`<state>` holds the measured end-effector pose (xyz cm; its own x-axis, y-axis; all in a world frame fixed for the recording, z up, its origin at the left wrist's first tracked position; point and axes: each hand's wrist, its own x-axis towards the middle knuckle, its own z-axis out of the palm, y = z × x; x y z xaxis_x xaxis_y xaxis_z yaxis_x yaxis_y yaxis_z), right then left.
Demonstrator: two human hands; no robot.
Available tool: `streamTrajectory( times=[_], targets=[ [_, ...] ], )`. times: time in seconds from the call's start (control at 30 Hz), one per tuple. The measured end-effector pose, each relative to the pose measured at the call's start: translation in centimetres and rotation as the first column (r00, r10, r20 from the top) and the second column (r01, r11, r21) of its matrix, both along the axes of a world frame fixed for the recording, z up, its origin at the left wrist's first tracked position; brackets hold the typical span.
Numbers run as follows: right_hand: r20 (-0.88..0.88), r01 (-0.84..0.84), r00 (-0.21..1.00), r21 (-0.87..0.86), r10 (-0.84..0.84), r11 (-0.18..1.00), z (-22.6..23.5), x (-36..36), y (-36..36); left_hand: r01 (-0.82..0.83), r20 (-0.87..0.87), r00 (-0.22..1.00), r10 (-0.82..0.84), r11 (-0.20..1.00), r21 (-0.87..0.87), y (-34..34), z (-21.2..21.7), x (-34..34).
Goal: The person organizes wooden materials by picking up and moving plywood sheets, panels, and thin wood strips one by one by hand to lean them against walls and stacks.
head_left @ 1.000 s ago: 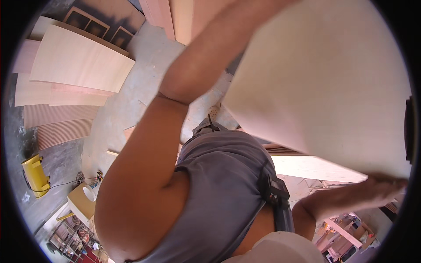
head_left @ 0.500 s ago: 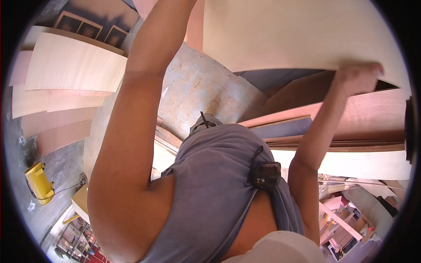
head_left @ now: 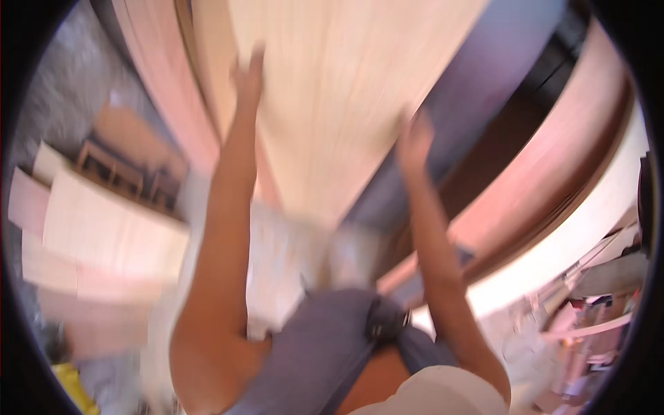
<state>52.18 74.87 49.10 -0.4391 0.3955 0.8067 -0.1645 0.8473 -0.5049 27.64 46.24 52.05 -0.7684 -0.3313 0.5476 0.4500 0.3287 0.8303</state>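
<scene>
Close in, pink boards [head_left: 162, 62] crowd the left side of the large pale panel [head_left: 339, 104], and a dark grey board [head_left: 463, 104] runs along its right edge, hemming it in. The panel fills the upper middle of my view and narrows toward the floor [head_left: 273, 277]. My left hand [head_left: 247, 79] is at its left edge, fingers apart and outstretched; my right hand [head_left: 417, 142] is at the right edge, too blurred for me to tell whether those fingers grip. I count two hands, one pale panel, one black box [head_left: 384, 321] on the grey shirt [head_left: 311, 346], one yellow object [head_left: 75, 389] and at least three light boards [head_left: 114, 228] grouped at left. Underneath, the floor is pale grey; the room's lower right is cluttered with pinkish pieces [head_left: 577, 339].
</scene>
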Motion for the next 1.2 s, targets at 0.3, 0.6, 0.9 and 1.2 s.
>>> streamTrajectory(
  times=[0.3, 0.6, 0.9, 1.2],
  targets=[
    [0.852, -0.136, 0.512, 0.202, -0.106, 0.97, -29.9, 21.4, 4.4, 0.309, -0.04, 0.95, -0.31, 0.917, 0.252, 0.8, 0.2, -7.1],
    [0.973, 0.546, 0.212, -0.192, 0.087, 0.816, -29.4, 34.6, 3.7, 0.34, 0.026, 0.935, -0.354, 0.914, 0.222, 8.9, 2.2, -7.9],
    [0.97, 0.786, 0.23, -0.234, 0.081, 0.572, -31.3, 45.1, -0.2, 0.081, 0.325, 0.945, 0.032, 0.941, -0.329, 10.9, 2.1, -7.2],
    [0.993, 0.769, -0.057, -0.024, 0.106, 0.639, -38.3, 59.3, -3.4, 0.009, 0.284, 0.937, 0.201, 0.801, -0.599, 5.6, -9.9, -7.8]
  ],
)
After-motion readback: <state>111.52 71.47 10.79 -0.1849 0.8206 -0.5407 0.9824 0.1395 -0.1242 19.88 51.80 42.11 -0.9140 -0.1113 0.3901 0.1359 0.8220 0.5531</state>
